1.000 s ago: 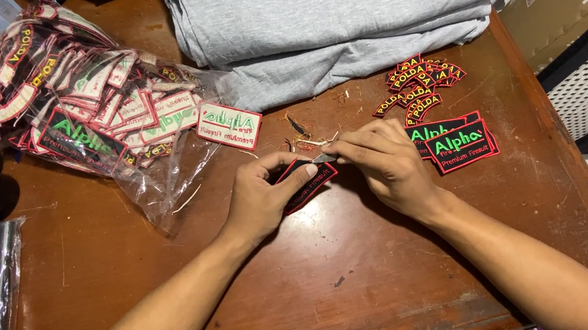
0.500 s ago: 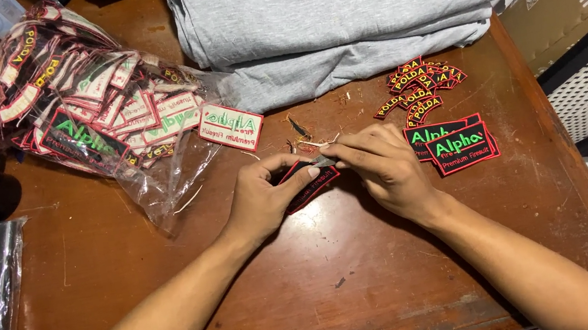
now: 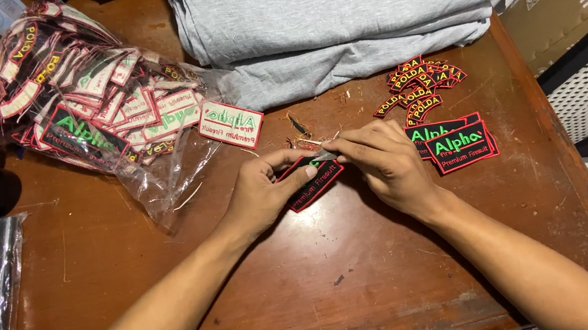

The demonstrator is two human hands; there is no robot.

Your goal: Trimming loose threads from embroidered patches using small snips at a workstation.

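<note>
The fingers of the left hand (image 3: 262, 196) pinch the near-left end of a black embroidered patch (image 3: 314, 182) with a red border, holding it just above the desk (image 3: 267, 299). The right hand (image 3: 385, 167) meets it at the patch's far edge, its fingers narrowed on something small and pale, seemingly a small tool or a loose thread; which one cannot be told.

Just beyond the hands, thread scraps (image 3: 300, 127) lie scattered on the wood. To the right sit a short stack of finished-looking black patches (image 3: 460, 145) with green lettering and, farther back, a heap of small red-and-yellow patches (image 3: 420, 82). To the left, a clear plastic bag (image 3: 81, 95) bulges with many more patches, one white-backed patch (image 3: 231, 124) lying at its mouth. Folded grey cloth (image 3: 340, 5) fills the far side.

Judging by the piles, only a small share looks handled; the full bag suggests most remains.
</note>
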